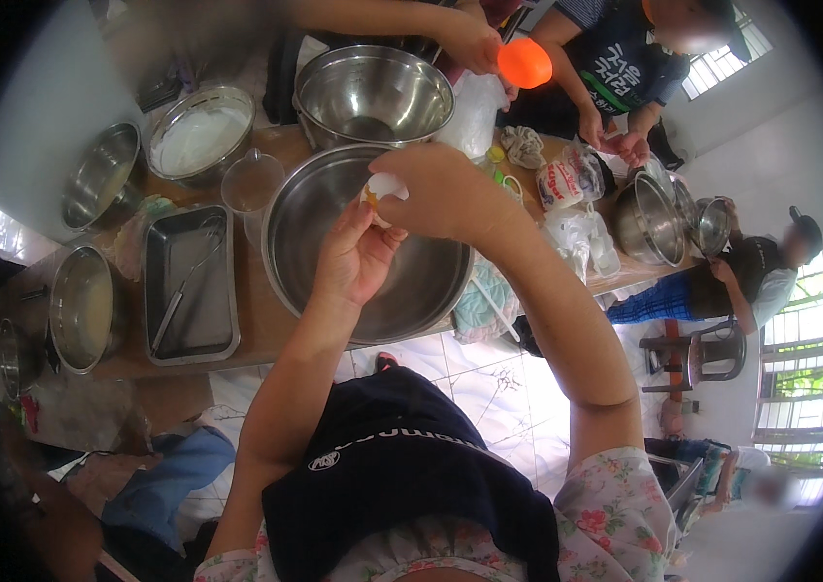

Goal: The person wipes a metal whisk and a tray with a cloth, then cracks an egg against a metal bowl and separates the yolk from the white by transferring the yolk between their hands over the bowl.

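Observation:
Both my hands are raised over a wide steel bowl (421, 291) on the table. Between them is a cracked egg (385, 186), its white shell parted and some orange-yellow yolk showing at the broken edge. My left hand (361, 257) pinches the egg from below with its fingertips. From above, my right hand (443, 194) curls its fingers around the shell; some of those fingers are hidden. The visible part of the bowl's inside is bare metal. A clear plastic measuring cup (253, 182) stands left of the bowl.
Behind is a deep steel bowl (373, 97); a co-worker's hand (470, 41) near it holds an orange cup (525, 63). Left lie a rectangular tray (191, 320) with a whisk and a bowl of white cream (203, 141). Bags and more bowls (649, 221) crowd the right.

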The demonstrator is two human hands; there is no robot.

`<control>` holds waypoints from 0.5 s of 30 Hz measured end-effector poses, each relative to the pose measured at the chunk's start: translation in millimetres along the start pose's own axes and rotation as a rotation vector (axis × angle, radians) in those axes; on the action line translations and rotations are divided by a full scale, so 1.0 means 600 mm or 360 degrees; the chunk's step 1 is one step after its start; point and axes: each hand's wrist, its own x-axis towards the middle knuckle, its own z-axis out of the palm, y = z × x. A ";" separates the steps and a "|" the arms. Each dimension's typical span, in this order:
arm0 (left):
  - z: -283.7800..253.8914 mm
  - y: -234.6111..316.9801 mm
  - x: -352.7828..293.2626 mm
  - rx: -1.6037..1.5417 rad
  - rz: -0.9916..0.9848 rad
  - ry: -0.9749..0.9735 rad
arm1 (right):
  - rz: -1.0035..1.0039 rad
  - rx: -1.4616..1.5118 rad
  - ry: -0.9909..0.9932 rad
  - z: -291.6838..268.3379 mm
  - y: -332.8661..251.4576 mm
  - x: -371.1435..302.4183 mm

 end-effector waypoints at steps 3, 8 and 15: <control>-0.005 0.000 0.001 -0.0046 -0.0023 0.0027 | 0.0066 0.0060 -0.0067 -0.008 -0.003 0.004; -0.001 0.002 0.001 -0.0182 -0.0078 -0.0013 | 0.0071 0.0136 -0.0047 -0.015 -0.001 0.005; 0.003 0.003 0.000 -0.0225 -0.0110 0.0023 | 0.0149 0.0191 -0.0115 -0.021 0.001 0.007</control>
